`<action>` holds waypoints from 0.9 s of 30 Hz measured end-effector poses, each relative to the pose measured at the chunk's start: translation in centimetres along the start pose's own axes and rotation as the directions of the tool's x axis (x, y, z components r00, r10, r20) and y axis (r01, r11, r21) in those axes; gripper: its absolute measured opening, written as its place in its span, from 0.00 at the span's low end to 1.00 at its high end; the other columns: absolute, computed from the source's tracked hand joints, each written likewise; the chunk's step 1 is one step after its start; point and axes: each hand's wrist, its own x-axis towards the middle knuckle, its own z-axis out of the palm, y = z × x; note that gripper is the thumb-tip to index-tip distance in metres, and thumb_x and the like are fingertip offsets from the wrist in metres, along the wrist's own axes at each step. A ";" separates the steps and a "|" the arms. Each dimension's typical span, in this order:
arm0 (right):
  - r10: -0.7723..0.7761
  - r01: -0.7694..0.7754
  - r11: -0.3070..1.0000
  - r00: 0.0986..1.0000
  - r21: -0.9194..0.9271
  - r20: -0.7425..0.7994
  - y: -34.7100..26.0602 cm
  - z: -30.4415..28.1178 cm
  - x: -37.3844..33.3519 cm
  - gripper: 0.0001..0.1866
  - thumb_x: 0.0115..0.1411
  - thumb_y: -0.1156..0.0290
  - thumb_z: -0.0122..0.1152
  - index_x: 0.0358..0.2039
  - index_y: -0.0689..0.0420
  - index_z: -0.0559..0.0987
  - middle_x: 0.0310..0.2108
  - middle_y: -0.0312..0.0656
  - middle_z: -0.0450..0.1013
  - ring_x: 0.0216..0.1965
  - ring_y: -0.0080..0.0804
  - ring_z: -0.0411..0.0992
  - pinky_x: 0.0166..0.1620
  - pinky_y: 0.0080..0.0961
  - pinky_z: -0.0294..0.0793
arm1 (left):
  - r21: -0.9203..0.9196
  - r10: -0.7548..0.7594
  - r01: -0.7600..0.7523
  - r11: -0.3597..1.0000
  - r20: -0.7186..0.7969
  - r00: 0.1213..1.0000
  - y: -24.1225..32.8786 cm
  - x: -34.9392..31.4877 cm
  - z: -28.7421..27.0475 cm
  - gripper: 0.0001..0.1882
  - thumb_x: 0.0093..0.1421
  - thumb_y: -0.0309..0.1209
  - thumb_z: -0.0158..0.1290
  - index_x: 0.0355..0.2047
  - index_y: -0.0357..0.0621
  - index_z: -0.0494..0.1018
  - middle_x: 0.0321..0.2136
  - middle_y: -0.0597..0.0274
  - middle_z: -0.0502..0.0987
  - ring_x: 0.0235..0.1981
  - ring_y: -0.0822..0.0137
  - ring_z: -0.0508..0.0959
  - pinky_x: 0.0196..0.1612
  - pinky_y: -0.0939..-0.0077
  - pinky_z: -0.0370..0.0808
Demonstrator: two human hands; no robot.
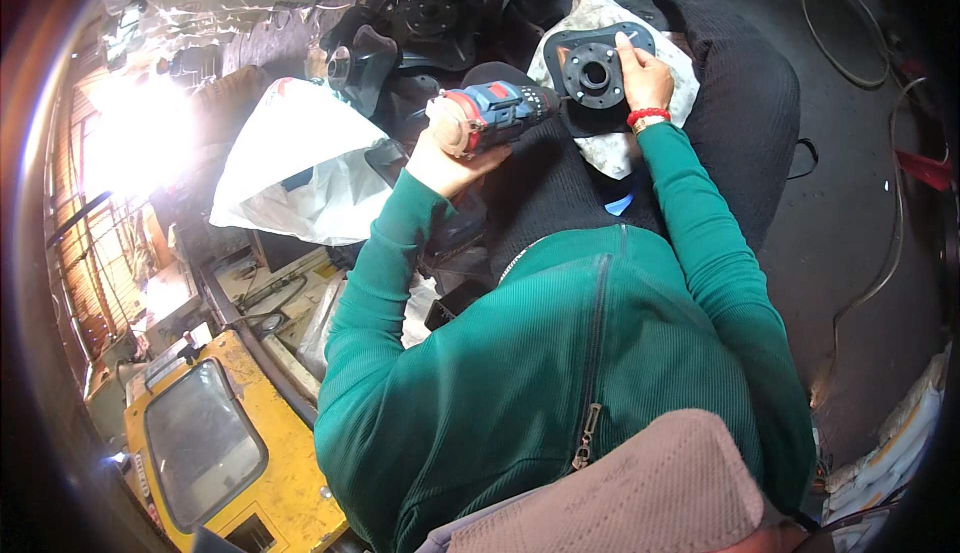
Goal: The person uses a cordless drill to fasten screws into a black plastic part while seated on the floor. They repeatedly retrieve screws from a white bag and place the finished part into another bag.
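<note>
My left hand is closed round the grip of a blue and red cordless drill. The drill points right, its tip close to the rim of a black flanged part. That part has a round hub with a central hole and screws or holes around it, on a wider plate. My right hand grips the plate's right edge, the thumb lying on top. Under the part a stained white cloth covers my lap. Whether the drill tip touches a screw is too small to tell.
Several similar black parts lie heaped ahead to the left. Beside them is an open white plastic sack. A yellow machine panel with a window stands at lower left. A cable and a hoop lie on the dark floor at right.
</note>
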 end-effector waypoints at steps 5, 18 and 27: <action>-0.023 0.023 1.000 0.999 -0.009 -0.027 0.2 0.6 -0.2 0.26 0.51 0.39 0.61 0.28 0.52 0.84 0.21 0.42 0.78 0.26 0.36 0.77 0.33 0.31 0.73 | 0.154 0.179 -0.174 0.973 -0.024 0.984 -0.5 1.9 0.9 0.34 0.44 0.38 0.68 0.50 0.37 0.69 0.43 0.53 0.77 0.45 0.62 0.78 0.52 0.71 0.74; 0.038 -0.037 0.999 0.999 0.038 -0.027 0.1 0.7 -0.3 0.25 0.49 0.40 0.63 0.26 0.51 0.84 0.18 0.39 0.76 0.22 0.32 0.74 0.29 0.29 0.71 | 0.160 0.041 -0.046 0.986 0.038 0.998 -1.1 3.3 1.3 0.30 0.48 0.30 0.64 0.52 0.44 0.68 0.47 0.58 0.75 0.49 0.63 0.75 0.56 0.70 0.70; 0.041 -0.038 0.998 0.998 0.058 -0.051 -0.6 0.5 -0.4 0.23 0.48 0.43 0.67 0.26 0.52 0.84 0.14 0.35 0.72 0.17 0.24 0.69 0.25 0.24 0.67 | 0.615 0.169 -0.262 0.743 0.207 0.964 4.8 4.9 0.2 0.23 0.48 0.41 0.61 0.42 0.44 0.74 0.34 0.53 0.80 0.38 0.55 0.80 0.43 0.66 0.77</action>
